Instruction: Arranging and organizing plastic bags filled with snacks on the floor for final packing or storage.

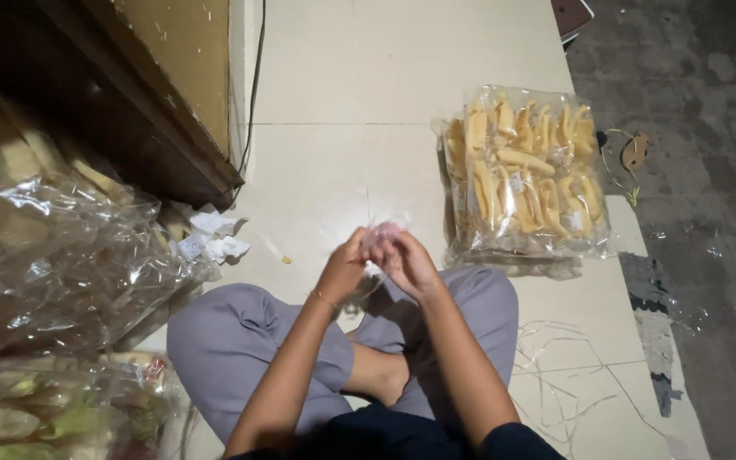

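Above the crossed legs of a person seated on the pale tiled floor (342, 85), both hands meet over the lap. The left hand (344, 268) and the right hand (409, 262) pinch a small clear plastic bag (382, 232) between their fingertips, fingers curled round its crumpled top; what the bag contains is too small and blurred to tell. The bag hangs in the air between the hands, well clear of the floor.

Toward the floor's right edge, just beyond the right knee, lies a stack of sealed clear packs filled with pale yellow chips (523, 175). At the left edge, a large heap of crinkled clear plastic wrap (61, 255) rests against a dark wooden cabinet (129, 94), and scraps of white paper (210, 237) lie near the cabinet's corner. More filled packs with green and yellow contents (53, 413) sit at the lower left corner. Thin pale strings (560, 375) curl on the floor beside the right thigh.
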